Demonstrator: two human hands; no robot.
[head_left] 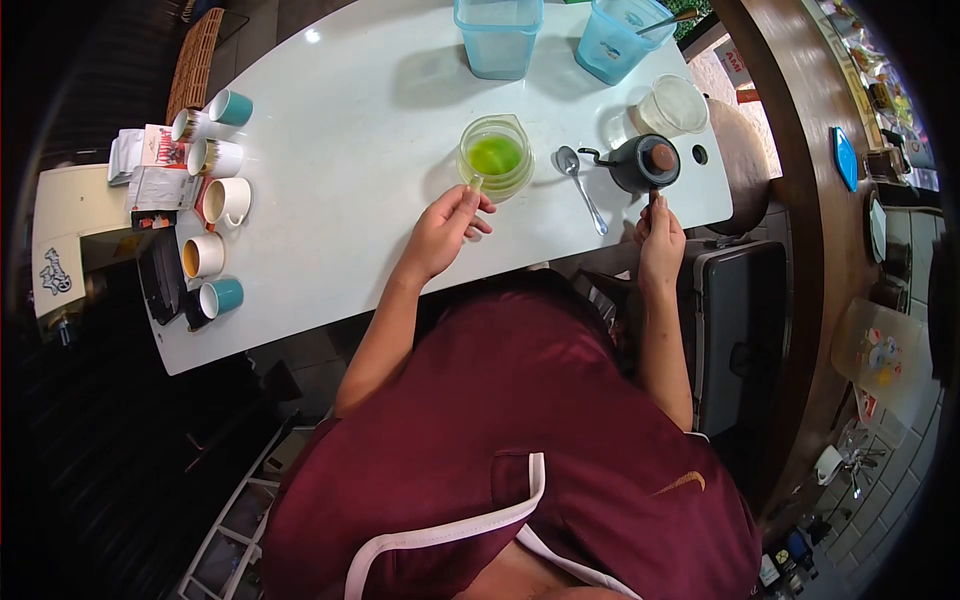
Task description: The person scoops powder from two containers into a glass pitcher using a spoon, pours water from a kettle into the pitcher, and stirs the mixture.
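A glass jug (522, 181) with bright green liquid in it stands on the white table near the front edge. My left hand (440, 232) is closed at the jug's near side, thumb and index finger pinching its handle, the other fingers loosely curled. To the right is a small black kettle (632, 165) with a thin spout pointing left and a brown knob on its lid. My right hand (661, 245) grips the kettle's handle from the near side. Between jug and kettle lies a metal spoon (583, 190), touched by neither hand.
Two blue translucent containers (499, 45) stand at the back, one with a utensil in it. A clear round container (673, 106) sits behind the kettle. Several cups (228, 202) line the left end of the white table (340, 200). A dark case (740, 330) stands below at right.
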